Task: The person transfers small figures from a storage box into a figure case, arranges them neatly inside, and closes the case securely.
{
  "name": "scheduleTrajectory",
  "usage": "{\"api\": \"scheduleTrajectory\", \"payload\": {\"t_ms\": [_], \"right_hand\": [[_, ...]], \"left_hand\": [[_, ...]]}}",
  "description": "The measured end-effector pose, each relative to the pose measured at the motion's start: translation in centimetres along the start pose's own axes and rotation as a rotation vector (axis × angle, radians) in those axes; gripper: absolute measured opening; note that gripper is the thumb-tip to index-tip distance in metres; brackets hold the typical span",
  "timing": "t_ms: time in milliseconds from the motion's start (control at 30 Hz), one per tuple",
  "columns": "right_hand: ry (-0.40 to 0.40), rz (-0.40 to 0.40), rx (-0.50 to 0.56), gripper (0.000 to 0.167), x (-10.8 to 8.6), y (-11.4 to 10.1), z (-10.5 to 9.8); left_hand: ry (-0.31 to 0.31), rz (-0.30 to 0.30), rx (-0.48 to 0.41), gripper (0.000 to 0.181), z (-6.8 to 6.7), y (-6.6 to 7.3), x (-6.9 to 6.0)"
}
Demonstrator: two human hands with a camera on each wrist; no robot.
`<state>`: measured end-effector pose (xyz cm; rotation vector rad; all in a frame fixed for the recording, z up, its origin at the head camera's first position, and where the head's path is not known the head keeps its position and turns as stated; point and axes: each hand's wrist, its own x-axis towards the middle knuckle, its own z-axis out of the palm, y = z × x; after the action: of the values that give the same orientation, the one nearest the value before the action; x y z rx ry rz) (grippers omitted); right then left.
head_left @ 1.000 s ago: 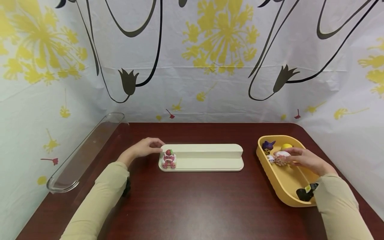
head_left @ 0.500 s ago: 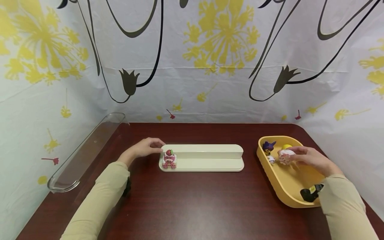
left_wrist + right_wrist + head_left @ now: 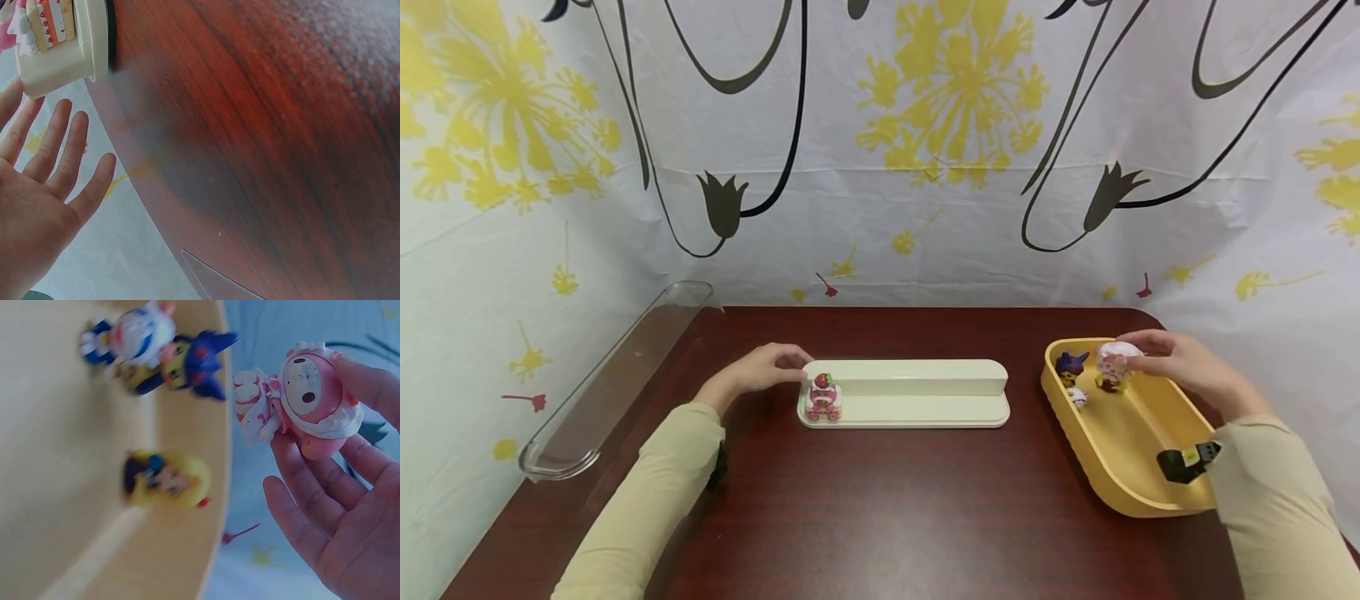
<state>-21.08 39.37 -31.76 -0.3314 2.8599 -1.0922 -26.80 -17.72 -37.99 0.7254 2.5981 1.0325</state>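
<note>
My right hand (image 3: 1187, 367) pinches a pink and white figure (image 3: 1116, 360) by its head, held above the far end of the yellow tray (image 3: 1093, 467). In the right wrist view the figure (image 3: 312, 397) has a pink hood, and the hand (image 3: 350, 512) has its thumb on one side and fingers beneath. My left hand (image 3: 760, 369) touches the left end of the cream stand (image 3: 925, 410); in the left wrist view its other fingers (image 3: 47, 162) spread away from the stand (image 3: 53, 72). A pink figure with a strawberry on top (image 3: 823, 400) sits at the stand's left end.
Inside the yellow tray are a purple-eared figure (image 3: 1070, 367), a small white figure (image 3: 1077, 397), a yellow-haired figure (image 3: 175, 480) and a black item (image 3: 1183, 462). A clear lid-like tray (image 3: 617, 375) lies along the table's left edge. Patterned cloth hangs behind.
My right hand has lifted the pink and white figure up from among the others in the yellow tray, moving away from me. The left hand has stayed at the stand.
</note>
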Motion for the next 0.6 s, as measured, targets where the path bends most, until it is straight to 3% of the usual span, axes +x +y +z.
{"api": "scheduleTrajectory", "payload": {"t_ms": [167, 433, 600], "right_hand": [[0.0, -0.024, -0.022, 0.042, 0.7, -2.5, 0.0], [0.005, 0.012, -0.043, 0.047, 1.9, -6.9, 0.9], [-0.042, -0.089, -0.002, 0.046, 2.8, -8.9, 1.9]], "left_hand": [[-0.002, 0.002, -0.005, 0.026, 0.0, 0.1, -0.1], [-0.003, -0.024, 0.006, 0.025, 0.1, -0.1, 0.0], [-0.002, -0.024, 0.006, 0.025, 0.2, -0.1, 0.1]]}}
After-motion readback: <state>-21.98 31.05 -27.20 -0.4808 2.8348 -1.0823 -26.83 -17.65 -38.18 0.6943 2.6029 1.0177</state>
